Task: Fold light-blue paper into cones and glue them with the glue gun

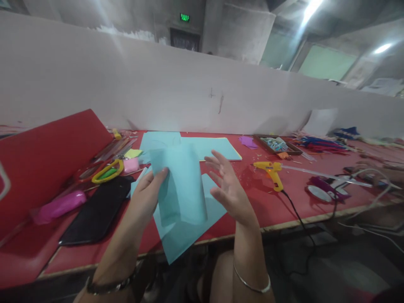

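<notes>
A light blue sheet of paper (184, 189), bent into a curve, is held up over the table. My left hand (150, 189) grips its left edge, thumb on the near face and the other fingers hidden behind. To the right of the paper, my right hand (229, 185) is raised with fingers spread, holding nothing. Under the held piece, another blue sheet (176, 246) lies on the red table (252, 210) with a corner past the front edge. More blue sheets (214, 147) lie flat farther back.
A yellow glue gun (269, 170) with a black cord lies at right, near a brown tray (295, 149) of small pieces. At left are a black phone-like slab (97, 210), yellow-handled scissors (107, 170) and a pink packet (59, 206). A white partition (158, 92) stands behind.
</notes>
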The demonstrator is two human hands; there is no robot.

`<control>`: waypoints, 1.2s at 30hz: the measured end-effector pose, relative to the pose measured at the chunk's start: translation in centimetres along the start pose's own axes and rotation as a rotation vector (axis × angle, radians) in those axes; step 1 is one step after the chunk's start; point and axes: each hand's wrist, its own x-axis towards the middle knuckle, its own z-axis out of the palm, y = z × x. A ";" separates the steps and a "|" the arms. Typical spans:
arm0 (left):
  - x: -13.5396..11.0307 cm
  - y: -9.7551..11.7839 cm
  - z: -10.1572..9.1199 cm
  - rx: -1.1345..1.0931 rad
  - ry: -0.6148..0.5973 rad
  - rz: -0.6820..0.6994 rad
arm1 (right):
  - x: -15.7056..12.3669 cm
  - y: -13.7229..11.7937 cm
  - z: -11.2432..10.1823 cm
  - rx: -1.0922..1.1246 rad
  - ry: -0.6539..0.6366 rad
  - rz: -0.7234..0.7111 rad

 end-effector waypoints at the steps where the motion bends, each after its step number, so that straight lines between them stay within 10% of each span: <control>1: -0.2 0.0 0.1 0.006 -0.019 0.004 | 0.1 0.3 0.0 0.064 0.067 0.061; 11: -0.8 -0.4 0.6 0.155 -0.162 0.098 | 0.7 1.2 1.5 0.410 0.045 0.334; 36: -1.2 0.0 0.9 0.209 -0.153 0.208 | 0.6 0.8 1.9 0.353 0.118 0.310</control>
